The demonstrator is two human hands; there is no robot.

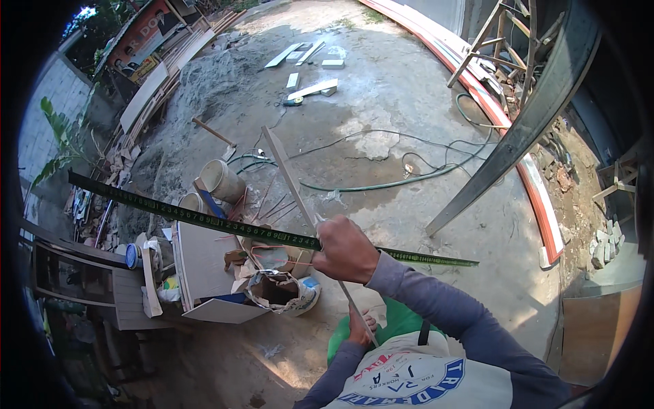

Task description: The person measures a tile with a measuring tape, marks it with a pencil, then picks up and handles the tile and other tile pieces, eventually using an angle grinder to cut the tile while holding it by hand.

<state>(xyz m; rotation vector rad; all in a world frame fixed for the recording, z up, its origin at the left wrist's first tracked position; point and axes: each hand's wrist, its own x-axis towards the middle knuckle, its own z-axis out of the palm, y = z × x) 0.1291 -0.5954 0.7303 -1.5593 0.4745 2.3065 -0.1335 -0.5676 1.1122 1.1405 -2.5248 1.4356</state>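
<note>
Outdoors, a person holds a long, narrow pale strip of wood or trim (289, 178) slanting from the lap up and away over a concrete yard (409, 88). The right hand (345, 250) is closed in a fist at mid-length, pressing a dark green measuring tape with yellow markings (204, 219) across the strip; the tape stretches far left and a little right. The left hand (359, 328) is curled around the strip's near end, low by the chest.

This looks like the measuring step; marking would call for keeping tape and strip steady where they cross.

Just left of the hands sits a torn-open paper sack (276, 290), beside a white panel (204, 262) and two pale buckets (221, 180). Far upper left, a red and orange signboard (144, 31) leans along stacked planks.
</note>
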